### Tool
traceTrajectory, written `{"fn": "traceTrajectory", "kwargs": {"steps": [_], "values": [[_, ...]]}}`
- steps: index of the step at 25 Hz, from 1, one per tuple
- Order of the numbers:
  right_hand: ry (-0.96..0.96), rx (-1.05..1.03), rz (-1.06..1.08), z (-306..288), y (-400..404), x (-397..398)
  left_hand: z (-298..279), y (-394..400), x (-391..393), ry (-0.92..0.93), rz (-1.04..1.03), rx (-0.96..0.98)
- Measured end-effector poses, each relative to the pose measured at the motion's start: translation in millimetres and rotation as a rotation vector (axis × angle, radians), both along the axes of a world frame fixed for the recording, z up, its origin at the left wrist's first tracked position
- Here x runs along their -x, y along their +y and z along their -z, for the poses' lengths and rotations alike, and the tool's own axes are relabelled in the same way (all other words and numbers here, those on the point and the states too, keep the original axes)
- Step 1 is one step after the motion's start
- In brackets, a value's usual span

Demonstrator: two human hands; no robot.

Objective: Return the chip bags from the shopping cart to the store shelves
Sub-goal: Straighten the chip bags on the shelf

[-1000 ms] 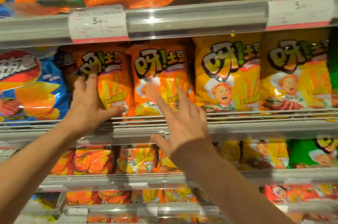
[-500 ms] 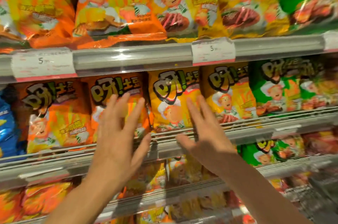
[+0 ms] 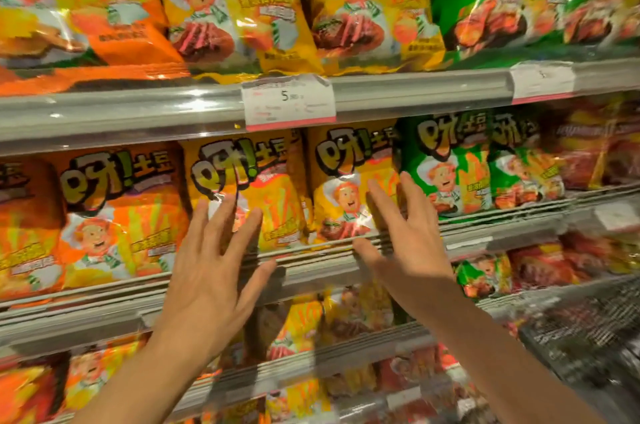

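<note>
Chip bags stand in rows on the store shelves. On the middle shelf an orange bag stands at the left, then two yellow bags, then a green bag. My left hand is spread flat in front of the first yellow bag, fingers apart, holding nothing. My right hand is open too, its fingertips at the seam between the second yellow bag and the green one. Whether the fingers touch the bags is unclear.
The shelf above carries orange, yellow and green bags behind a rail with a price tag. Lower shelves hold more yellow, green and red bags. A wire cart's mesh shows blurred at the lower right.
The view has swung right along the shelves. Both hands have left the orange bags and now sit in front of the yellow ones, still holding nothing.
</note>
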State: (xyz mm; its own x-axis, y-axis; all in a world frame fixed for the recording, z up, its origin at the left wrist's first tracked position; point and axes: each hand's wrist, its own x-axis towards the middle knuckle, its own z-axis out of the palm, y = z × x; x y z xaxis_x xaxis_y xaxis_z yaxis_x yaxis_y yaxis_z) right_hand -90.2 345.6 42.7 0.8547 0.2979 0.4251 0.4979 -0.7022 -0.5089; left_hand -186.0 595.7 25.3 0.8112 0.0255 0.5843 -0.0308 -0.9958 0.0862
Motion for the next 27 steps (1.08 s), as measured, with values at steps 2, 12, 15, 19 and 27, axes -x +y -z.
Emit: {"fn": "traceTrajectory", "kwargs": {"steps": [2, 12, 15, 19, 27], "values": [[0.099, -0.061, -0.026, 2, -15, -17, -2, -22, -1, -0.087, -0.027, -0.037], [-0.228, -0.229, -0.211, -13, -75, -63, 11, -178, -67, 0.118, 0.011, -0.032], [-0.413, -0.253, 0.034, -11, -119, -81, 13, -201, -85, 0.077, 0.119, -0.130], [-0.022, -0.032, -0.050, -38, -129, -122, 8, -234, -121, 0.149, 0.078, -0.146], [0.073, 0.027, -0.296, -41, -144, -148, 23, -244, -133, 0.095, 0.068, -0.257]]}}
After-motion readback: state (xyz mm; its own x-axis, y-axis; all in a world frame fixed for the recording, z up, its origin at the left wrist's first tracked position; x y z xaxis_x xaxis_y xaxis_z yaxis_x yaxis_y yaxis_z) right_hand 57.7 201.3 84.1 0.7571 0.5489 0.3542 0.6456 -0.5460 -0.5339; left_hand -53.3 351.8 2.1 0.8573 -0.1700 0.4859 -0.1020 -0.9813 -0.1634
